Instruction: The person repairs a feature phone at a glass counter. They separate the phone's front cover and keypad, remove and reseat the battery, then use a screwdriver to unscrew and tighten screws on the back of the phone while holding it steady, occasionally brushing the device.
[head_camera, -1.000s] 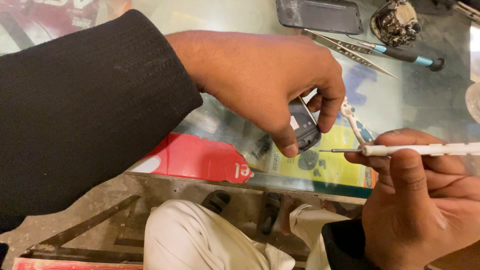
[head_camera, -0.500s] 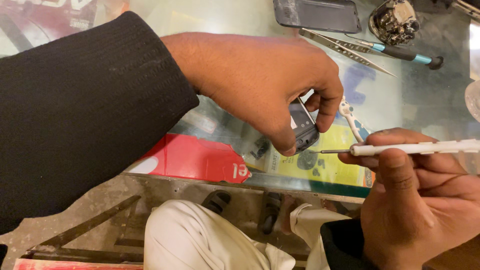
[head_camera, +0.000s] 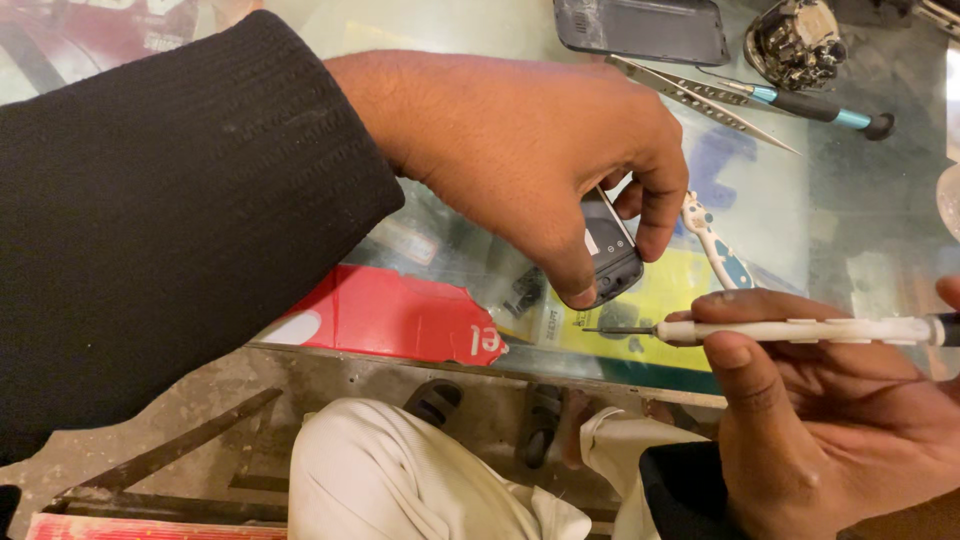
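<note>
Over glass, left hand pinches phone — right hand grips screwdriver.

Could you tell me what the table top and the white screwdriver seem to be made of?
Table top: apparently clear glass, since papers beneath show through it and it reflects light. White screwdriver in the right hand: matte white handle, probably plastic; thin dark tip, likely metal.

Left sleeve: you wear a black ribbed knit sleeve, ending above your bare left hand.
Right cuff: a dark cuff sits below your bare right hand.
Legs: your pale cream trousers.
</note>
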